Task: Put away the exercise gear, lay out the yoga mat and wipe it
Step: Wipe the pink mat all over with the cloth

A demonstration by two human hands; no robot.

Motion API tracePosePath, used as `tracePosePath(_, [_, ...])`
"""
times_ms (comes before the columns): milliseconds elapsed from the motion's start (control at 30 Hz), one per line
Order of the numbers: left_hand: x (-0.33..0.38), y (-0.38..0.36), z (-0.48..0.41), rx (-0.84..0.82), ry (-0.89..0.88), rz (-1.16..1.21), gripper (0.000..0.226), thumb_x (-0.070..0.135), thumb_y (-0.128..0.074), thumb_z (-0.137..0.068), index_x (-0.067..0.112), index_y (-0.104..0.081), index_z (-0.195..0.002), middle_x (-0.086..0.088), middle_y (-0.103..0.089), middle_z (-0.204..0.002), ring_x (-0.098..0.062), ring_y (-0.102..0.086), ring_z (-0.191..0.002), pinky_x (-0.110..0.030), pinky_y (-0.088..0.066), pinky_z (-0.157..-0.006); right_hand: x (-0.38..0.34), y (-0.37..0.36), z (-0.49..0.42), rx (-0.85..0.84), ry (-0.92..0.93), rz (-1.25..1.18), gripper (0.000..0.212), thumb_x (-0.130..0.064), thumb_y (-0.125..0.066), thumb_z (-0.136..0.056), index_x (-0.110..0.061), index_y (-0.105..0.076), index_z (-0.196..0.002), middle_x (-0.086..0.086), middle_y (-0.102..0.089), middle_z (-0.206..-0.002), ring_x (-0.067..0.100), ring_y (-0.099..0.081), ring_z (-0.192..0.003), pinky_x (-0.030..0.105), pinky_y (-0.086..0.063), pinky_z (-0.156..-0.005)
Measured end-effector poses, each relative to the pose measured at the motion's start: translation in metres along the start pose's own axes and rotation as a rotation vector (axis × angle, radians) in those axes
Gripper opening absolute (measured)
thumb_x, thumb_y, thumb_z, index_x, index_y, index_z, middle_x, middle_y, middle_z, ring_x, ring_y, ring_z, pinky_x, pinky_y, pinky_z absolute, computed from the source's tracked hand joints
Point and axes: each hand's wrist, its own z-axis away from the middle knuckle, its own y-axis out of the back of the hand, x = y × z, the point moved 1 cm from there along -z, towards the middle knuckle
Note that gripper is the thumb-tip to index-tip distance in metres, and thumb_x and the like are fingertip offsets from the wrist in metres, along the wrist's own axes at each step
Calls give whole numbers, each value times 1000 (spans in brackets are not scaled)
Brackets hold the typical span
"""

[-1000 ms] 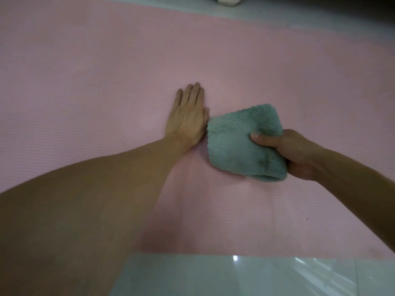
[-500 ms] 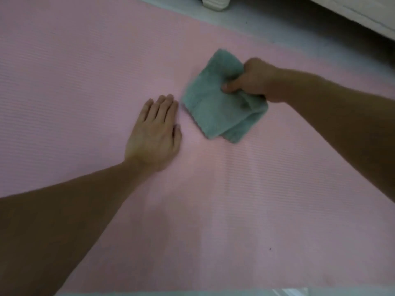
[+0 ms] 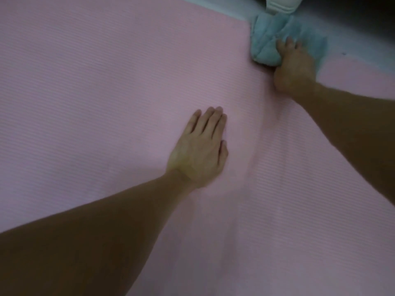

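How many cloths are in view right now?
1: the cloth, gripped by the right hand at the mat's far edge, partly over the floor. More may lie out of frame.

Nothing readable here tbh: no print, logo or numbers on the pink ribbed foam yoga mat point(image 3: 106, 103) or the teal fluffy cloth point(image 3: 267, 39).

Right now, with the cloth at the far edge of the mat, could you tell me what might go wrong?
The cloth in the right hand overhangs the far edge of the mat onto the floor, so it may pick up dirt and smear it back. The hand could also knock the white furniture foot just beyond.
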Motion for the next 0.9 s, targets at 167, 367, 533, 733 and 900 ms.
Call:
tracePosePath(167, [2, 2, -2, -5, 8, 8, 57, 29, -37, -95, 0, -42, -144, -15, -40, -151, -30, -35, -141, -45, -21, -119, 9, 3, 12, -71, 25, -23, 67, 1, -43, -86, -16, -29, -150, 14, -25, -155, 38, -32, -136, 42, -28, -112])
tracePosePath(367, [2, 2, -2, -10, 9, 21, 55, 28, -38, -96, 0, -43, -143, -16, -41, -150, -31, -36, -140, -46, -22, -118, -4, 4, 87, -49, 121, -20, 70, 4, -48, -82, -12, -32, -148, 20, -29, -153, 39, -34, -135, 43, -32, -108])
tracePosePath(533, [3, 3, 1, 3, 15, 15, 55, 28, -39, -95, 0, -44, -142, -16, -44, -148, -30, -38, -139, -46, -24, -118, -9, -16, 165, 26, 216, 20, 62, -4, -38, -81, -12, -44, -142, 18, -46, -143, 38, -45, -130, 49, -40, -105])
tracePosePath(733, [4, 1, 4, 20, 2, -2, 55, 29, -39, -95, 0, -44, -142, -16, -44, -147, -30, -39, -138, -45, -24, -118, -14, 9, 152, -26, 75, -106, 64, -2, -48, -82, -24, -43, -142, 12, -56, -133, 36, -59, -106, 40, -49, -82])
tracePosePath(900, [1, 4, 4, -82, -46, -78, 67, 33, -37, -87, -2, -37, -144, -19, -40, -149, -33, -33, -141, -45, -20, -120, -37, -18, 249, 54, 195, -123, 57, 2, -41, -78, -6, -53, -133, 20, -51, -138, 40, -48, -127, 48, -40, -105])
